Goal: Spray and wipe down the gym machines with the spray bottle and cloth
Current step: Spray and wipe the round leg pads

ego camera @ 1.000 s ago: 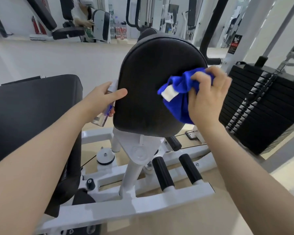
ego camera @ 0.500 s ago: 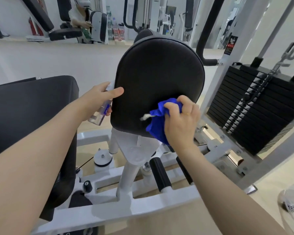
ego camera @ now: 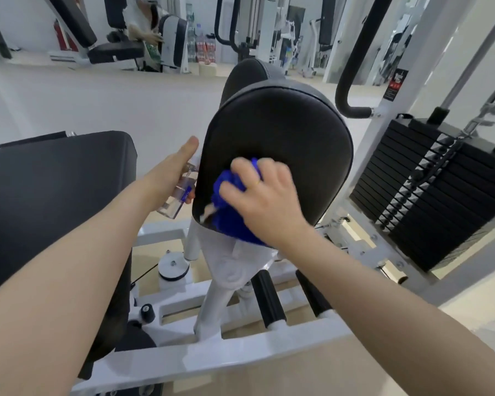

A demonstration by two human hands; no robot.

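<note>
**Cloth on lower part of machine pad; spray bottle held at its left edge**

The right hand (ego camera: 265,200) lies on a bunched blue cloth (ego camera: 232,215), fingers spread and curled over it, pressing it against the lower left part of the black back pad (ego camera: 283,138) of the gym machine. The cloth overhangs the pad's bottom edge, and a small white tag shows at its left side. A thin ring is visible on one finger of this hand.

The left hand (ego camera: 172,174) grips a small clear spray bottle (ego camera: 180,195) just beside the pad's left edge. The thumb points up and forward, close to the edge of the pad; the lower fingers wrap the bottle body, which carries a blue mark. The bottle tilts, base toward the lower left. Whether the bottle touches the pad cannot be told.

The pad stands on a white post (ego camera: 226,278) rising from a white frame (ego camera: 240,344), with two black foam rollers (ego camera: 267,300) near the frame's front bar. A black seat cushion (ego camera: 55,190) sits to the left of the pad. A black weight stack (ego camera: 429,201) stands to the right behind a white upright. A mirror along the far wall reflects other machines and a person.
</note>
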